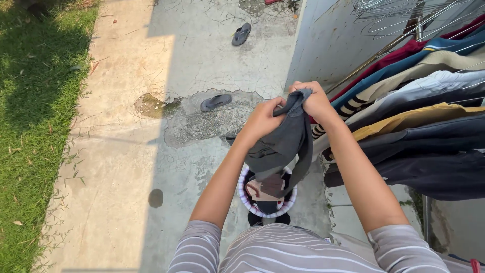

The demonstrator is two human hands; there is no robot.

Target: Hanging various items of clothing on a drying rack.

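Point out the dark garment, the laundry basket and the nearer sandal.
dark garment (283,144), head view, on its hanging cloth below the hands.
laundry basket (242,197), head view, on its left rim.
nearer sandal (215,102), head view, on its sole.

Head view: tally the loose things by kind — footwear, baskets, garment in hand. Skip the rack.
Flip-flops: 2, one far up the concrete, one nearer the wet patch
Laundry basket: 1, below the hands
Dark grey garment: 1, gripped by left hand and right hand
Total: 4
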